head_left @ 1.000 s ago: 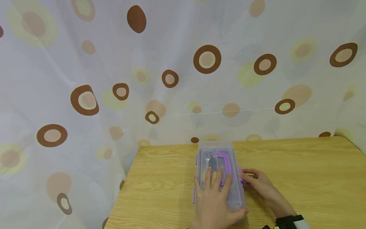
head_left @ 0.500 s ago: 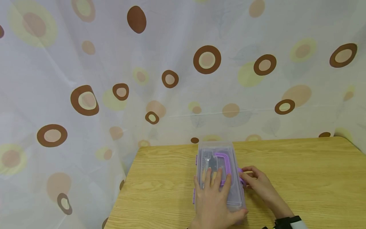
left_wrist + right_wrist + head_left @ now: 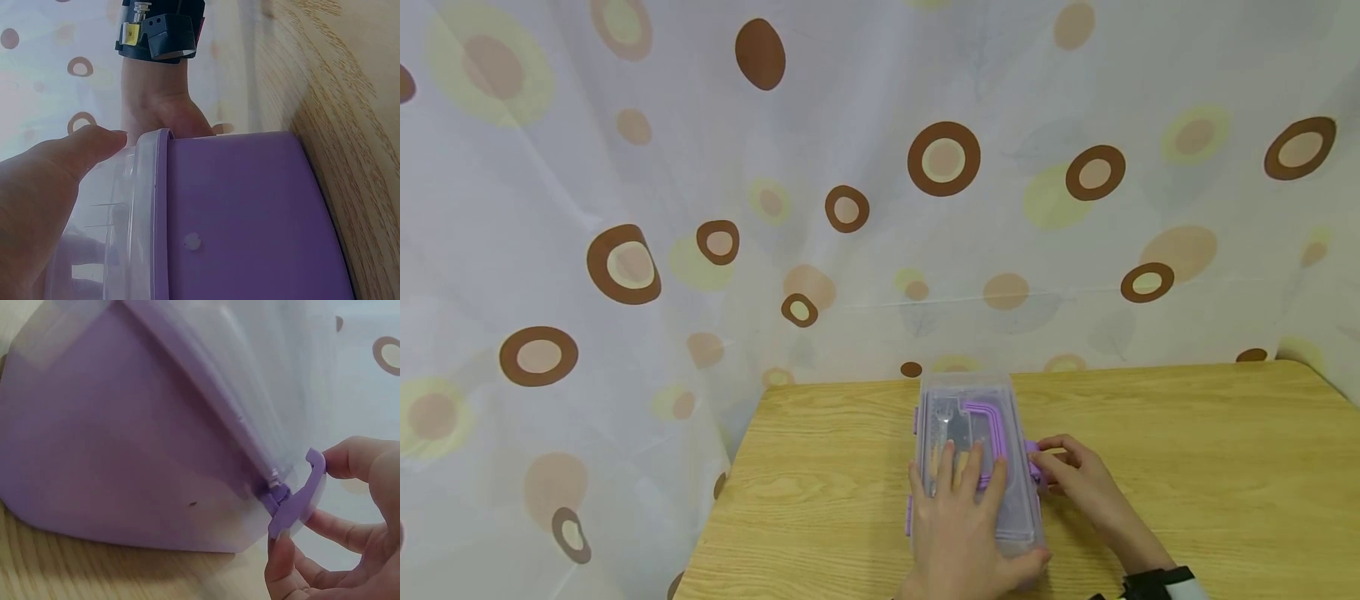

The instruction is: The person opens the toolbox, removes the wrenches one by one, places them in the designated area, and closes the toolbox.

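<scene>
Right hand [image 3: 1084, 485] pinching latch [image 3: 296, 505], curve clear from right wrist only

Left grip [image 3: 957, 533] flat, right grip [image 3: 1084, 486] curled

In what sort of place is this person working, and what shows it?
Perhaps a screened-off indoor tabletop spot: a wood-grain table bears a purple plastic box with a clear lid, and a spotted sheet hangs behind.
</scene>
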`<state>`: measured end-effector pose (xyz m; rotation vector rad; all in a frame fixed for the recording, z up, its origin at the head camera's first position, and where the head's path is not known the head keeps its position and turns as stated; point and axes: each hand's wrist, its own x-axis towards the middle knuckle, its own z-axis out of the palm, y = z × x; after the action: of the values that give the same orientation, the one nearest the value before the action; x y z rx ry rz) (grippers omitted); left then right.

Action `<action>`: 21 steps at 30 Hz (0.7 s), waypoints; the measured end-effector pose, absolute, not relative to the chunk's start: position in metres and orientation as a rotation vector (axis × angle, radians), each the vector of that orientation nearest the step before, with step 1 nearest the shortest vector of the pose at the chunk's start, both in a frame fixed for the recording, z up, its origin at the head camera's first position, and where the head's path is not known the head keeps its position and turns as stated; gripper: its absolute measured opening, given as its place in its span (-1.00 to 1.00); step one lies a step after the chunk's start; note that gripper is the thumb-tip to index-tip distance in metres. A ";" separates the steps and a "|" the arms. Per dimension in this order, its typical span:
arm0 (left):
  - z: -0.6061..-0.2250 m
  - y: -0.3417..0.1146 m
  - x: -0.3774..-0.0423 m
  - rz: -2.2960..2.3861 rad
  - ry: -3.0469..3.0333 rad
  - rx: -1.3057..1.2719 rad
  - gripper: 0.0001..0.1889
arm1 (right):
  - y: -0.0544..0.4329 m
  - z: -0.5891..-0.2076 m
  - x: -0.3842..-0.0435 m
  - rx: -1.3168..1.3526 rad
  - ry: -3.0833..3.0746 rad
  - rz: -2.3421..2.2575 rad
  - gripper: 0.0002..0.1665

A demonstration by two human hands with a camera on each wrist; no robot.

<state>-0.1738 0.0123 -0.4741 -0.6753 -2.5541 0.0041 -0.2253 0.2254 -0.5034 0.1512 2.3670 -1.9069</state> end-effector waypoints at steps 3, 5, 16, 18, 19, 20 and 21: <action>-0.474 0.013 -0.174 0.008 -2.554 -0.675 0.06 | 0.226 -0.501 -0.224 0.159 2.299 -1.973 -0.50; -0.475 0.013 -0.174 0.007 -2.554 -0.672 0.06 | 0.226 -0.499 -0.224 0.162 2.250 -2.015 -0.50; -0.475 0.015 -0.173 0.001 -2.548 -0.668 0.05 | 0.229 -0.500 -0.224 0.157 2.152 -2.071 -0.47; -0.475 0.015 -0.173 -0.002 -2.557 -0.666 0.06 | 0.229 -0.500 -0.225 0.151 2.146 -2.084 -0.44; -0.475 0.015 -0.173 -0.002 -2.563 -0.666 0.06 | 0.229 -0.499 -0.225 0.146 2.145 -2.084 -0.42; -0.475 0.015 -0.173 -0.001 -2.570 -0.666 0.06 | 0.229 -0.499 -0.225 0.140 2.146 -2.082 -0.39; -0.475 0.015 -0.174 -0.002 -2.578 -0.666 0.06 | 0.228 -0.499 -0.225 0.133 2.148 -2.081 -0.36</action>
<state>-0.1736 0.0154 -0.4748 -0.6661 -2.5778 -0.0017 -0.2249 0.2283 -0.4989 0.1327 2.1483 -2.0808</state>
